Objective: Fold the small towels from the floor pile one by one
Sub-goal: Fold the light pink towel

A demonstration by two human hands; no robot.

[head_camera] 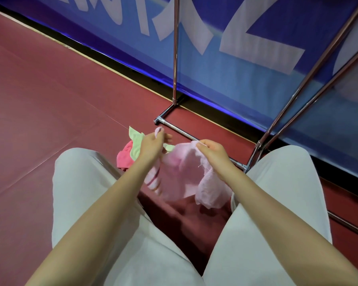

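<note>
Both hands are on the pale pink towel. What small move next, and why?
Probably draw the two hands apart to stretch the top edge flat. The left hand pinches one corner and the right hand pinches another part of the edge, yet the pale pink towel sags crumpled between the knees, so there is no straight edge to fold yet.

No readable text

The blue fabric banner (246, 65) along the far edge of the red floor carries large white letter shapes (cropped and seen at a slant), none of them legible.

Red floor (50, 100), blue banner (236, 65), chrome rack (175, 58)
</note>
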